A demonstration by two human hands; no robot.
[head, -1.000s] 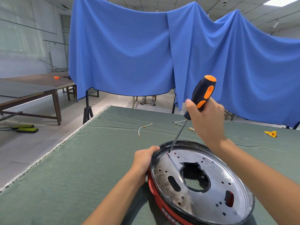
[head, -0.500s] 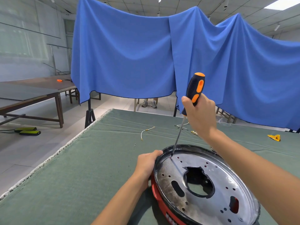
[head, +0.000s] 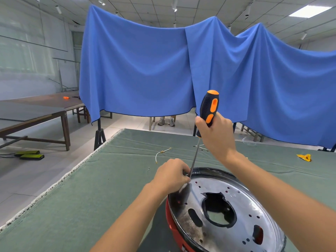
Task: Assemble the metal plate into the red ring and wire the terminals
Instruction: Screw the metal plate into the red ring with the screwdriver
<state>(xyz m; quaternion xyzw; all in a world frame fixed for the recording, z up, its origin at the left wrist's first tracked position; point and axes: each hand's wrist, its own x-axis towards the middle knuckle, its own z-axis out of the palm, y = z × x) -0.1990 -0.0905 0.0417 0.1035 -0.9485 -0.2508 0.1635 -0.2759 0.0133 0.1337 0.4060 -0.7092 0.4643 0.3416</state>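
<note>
Now my right hand [head: 216,137] grips the screwdriver [head: 208,108] at the plate's [head: 234,211] ten o'clock; left hand [head: 171,176] pinches there. I should keep it upright.

The right hand [head: 217,135] grips a black-and-orange screwdriver [head: 207,113], its shaft angled down to the rim of the metal plate [head: 231,213] seated in the red ring [head: 171,228]. The left hand [head: 171,174] pinches at the tip, on the green-covered table [head: 91,188].
</note>
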